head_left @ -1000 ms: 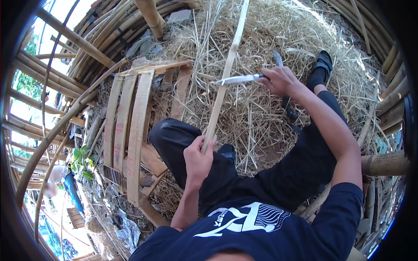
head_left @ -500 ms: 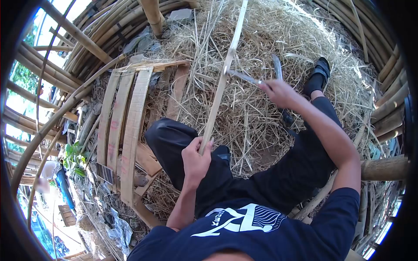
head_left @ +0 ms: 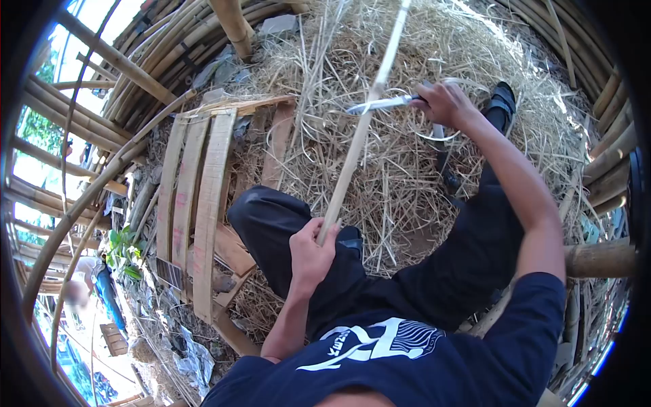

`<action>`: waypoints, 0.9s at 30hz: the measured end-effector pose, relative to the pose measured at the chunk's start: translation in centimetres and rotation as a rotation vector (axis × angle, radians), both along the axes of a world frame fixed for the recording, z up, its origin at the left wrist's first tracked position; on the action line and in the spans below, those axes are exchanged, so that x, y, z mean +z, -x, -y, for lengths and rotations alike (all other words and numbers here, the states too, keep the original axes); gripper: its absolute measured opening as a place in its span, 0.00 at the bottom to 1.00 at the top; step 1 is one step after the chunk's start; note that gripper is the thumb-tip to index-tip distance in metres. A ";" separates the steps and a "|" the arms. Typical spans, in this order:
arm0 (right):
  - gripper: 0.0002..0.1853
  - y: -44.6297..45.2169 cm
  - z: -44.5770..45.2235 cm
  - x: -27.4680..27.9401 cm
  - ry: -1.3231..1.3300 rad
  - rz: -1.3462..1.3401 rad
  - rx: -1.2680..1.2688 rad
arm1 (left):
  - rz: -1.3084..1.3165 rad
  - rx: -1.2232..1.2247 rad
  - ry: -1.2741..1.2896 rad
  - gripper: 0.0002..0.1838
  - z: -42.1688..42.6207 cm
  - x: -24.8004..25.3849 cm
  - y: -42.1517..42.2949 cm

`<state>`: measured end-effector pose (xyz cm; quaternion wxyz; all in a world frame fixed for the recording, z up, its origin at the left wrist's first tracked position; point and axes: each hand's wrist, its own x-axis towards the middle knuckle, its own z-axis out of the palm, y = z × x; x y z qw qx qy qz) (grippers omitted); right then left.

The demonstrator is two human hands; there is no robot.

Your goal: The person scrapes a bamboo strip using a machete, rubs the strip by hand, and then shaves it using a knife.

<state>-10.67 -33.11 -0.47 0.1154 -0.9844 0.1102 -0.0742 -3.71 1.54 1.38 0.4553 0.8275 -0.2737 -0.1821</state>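
Observation:
My left hand (head_left: 313, 252) is closed around the near end of a long, pale bamboo strip (head_left: 348, 169), just above my bent knee. The strip slants up and away to the top edge of the head view. Out to the right, my right hand (head_left: 446, 105) grips a knife (head_left: 388, 103) by its handle, and the blade lies across the strip about midway along. On the straw below that hand rests a second bladed tool with a dark handle (head_left: 447, 178); its blade is partly hidden by the hand and shavings.
Thin bamboo shavings (head_left: 400, 197) cover the ground between my legs. Wooden slats (head_left: 210, 210) of a pallet-like piece lie to the left. Bamboo poles (head_left: 115, 54) wall the space, and one thick pole (head_left: 600, 260) juts in at right. Another person (head_left: 102, 285) is outside at far left.
My right hand with the knife has moved up and away along the strip. The strip's far end has swung slightly right, and my left hand has shifted a little right.

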 end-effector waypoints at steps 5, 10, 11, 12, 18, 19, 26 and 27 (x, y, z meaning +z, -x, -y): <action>0.27 1.6 -2.5 1.9 -0.293 -0.066 -0.110 | -0.040 -0.009 -0.002 0.10 0.8 -0.7 -0.1; 0.19 0.8 -8.0 3.1 -0.147 -0.256 0.180 | -0.039 0.000 -0.030 0.09 1.0 -0.4 -0.1; 0.19 0.5 -6.7 2.0 -0.150 -0.253 0.178 | -0.033 -0.011 -0.058 0.10 0.8 -0.5 0.0; 0.22 -0.2 -3.9 0.4 -0.025 -0.175 0.206 | -0.029 -0.016 -0.065 0.10 0.7 -0.4 0.1; 0.24 -0.5 -0.1 3.2 -0.125 -0.077 -0.254 | -0.055 -0.048 -0.015 0.08 1.0 -0.6 -0.1; 0.24 -0.4 -1.2 2.1 -0.233 -0.010 -0.264 | -0.057 -0.056 -0.001 0.08 1.3 -1.0 -0.3; 0.19 0.5 -7.2 3.4 -0.034 -0.308 0.291 | -0.093 -0.004 0.022 0.10 1.2 0.3 0.1; 0.18 0.0 -4.9 2.8 -0.076 -0.283 0.321 | -0.101 -0.008 0.023 0.10 0.9 0.2 0.0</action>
